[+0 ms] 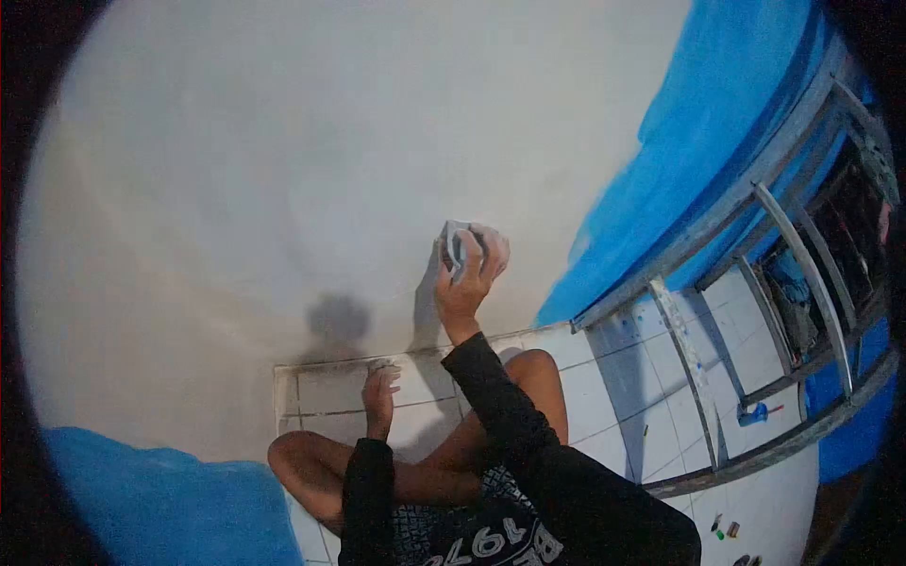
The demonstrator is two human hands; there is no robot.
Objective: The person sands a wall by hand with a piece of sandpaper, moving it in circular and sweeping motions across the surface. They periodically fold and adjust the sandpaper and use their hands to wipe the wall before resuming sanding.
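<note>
My right hand [478, 259] presses against the pale wall [283, 170], its fingers bent around a grey piece of folded sandpaper [454, 238]. Part of the sandpaper is hidden behind the fingers. Lower and to the left, my left hand [381, 389] is held over the tiles near the foot of the wall. Its fingers are apart and slightly bent, with nothing visible in them. My crossed legs [330, 472] are beneath both arms.
Blue paint [623, 236] covers the wall to the right, with another blue area [160, 491] at lower left. A paint-marked ladder [686, 363] leans at right. A blue brush-like object [755, 413] and small bits [725, 530] lie on the white tiled floor [599, 401].
</note>
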